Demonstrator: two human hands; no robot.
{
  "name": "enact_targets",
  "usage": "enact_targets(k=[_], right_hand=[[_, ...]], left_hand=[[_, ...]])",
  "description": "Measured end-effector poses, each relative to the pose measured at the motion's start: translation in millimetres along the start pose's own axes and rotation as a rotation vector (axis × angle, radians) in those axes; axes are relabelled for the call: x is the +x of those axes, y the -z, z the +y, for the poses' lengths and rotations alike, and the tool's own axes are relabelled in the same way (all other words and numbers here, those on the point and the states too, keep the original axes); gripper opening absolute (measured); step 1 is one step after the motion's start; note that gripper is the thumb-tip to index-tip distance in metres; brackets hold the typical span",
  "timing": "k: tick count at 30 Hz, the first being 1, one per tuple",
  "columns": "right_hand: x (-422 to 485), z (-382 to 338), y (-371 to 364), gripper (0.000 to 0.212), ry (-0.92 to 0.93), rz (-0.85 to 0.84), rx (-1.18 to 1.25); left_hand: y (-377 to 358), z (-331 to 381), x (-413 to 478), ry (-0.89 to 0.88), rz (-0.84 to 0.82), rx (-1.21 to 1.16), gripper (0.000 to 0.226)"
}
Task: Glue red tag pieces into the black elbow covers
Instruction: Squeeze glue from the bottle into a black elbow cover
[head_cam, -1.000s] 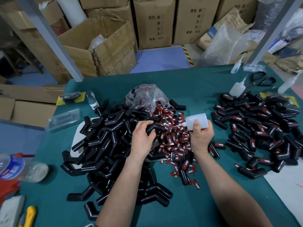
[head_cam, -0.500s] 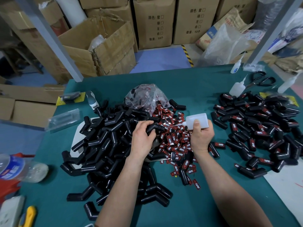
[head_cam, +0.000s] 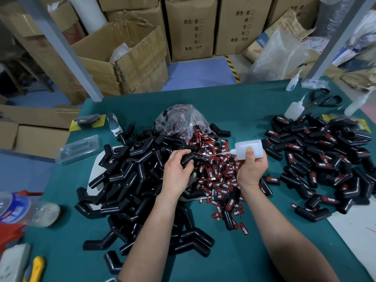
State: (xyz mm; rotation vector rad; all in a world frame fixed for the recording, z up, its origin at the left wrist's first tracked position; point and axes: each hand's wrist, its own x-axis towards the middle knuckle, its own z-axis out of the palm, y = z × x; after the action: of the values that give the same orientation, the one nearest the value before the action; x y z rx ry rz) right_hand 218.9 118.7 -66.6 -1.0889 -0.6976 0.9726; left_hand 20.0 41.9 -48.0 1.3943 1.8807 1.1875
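Note:
My left hand (head_cam: 177, 171) grips a black elbow cover (head_cam: 193, 158) above the middle of the green table (head_cam: 234, 102). My right hand (head_cam: 251, 169) holds a white glue bottle (head_cam: 247, 148) sideways, its thin nozzle pointing left at the cover's end. Loose red tag pieces (head_cam: 219, 176) lie heaped between and under my hands. A big pile of untagged black covers (head_cam: 130, 180) spreads to the left. At the right sits a pile of covers with red tags (head_cam: 325, 159) on them.
A clear bag of tags (head_cam: 181, 121) lies behind the heap. Spare glue bottles (head_cam: 293, 109) and black scissors (head_cam: 323, 99) sit at the back right. A water bottle (head_cam: 18, 208), a yellow cutter (head_cam: 37, 267) and a blister pack (head_cam: 79, 149) are at the left. Cardboard boxes (head_cam: 191, 29) stand behind.
Nearly nothing differs: both hands stay in place, the bottle nozzle still pointing at the cover held in my left hand.

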Motion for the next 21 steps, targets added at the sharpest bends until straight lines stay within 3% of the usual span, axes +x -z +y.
enact_targets(k=[3, 8, 15, 21], right_hand=[[4, -3, -2, 0.016, -0.121, -0.04, 0.215], [9, -9, -3, 0.02, -0.206, -0.142, 0.257], [29, -16, 11, 0.031, 0.043, -0.322, -0.478], [47, -22, 22, 0.032, 0.045, -0.245, -0.696]], left_hand=[[0, -1, 0, 0.009, 0.017, -0.046, 0.031], [-1, -2, 1, 0.04, 0.004, -0.067, 0.03], [1, 0, 1, 0.054, -0.018, -0.043, 0.03], [1, 4, -2, 0.031, -0.076, -0.067, 0.034]])
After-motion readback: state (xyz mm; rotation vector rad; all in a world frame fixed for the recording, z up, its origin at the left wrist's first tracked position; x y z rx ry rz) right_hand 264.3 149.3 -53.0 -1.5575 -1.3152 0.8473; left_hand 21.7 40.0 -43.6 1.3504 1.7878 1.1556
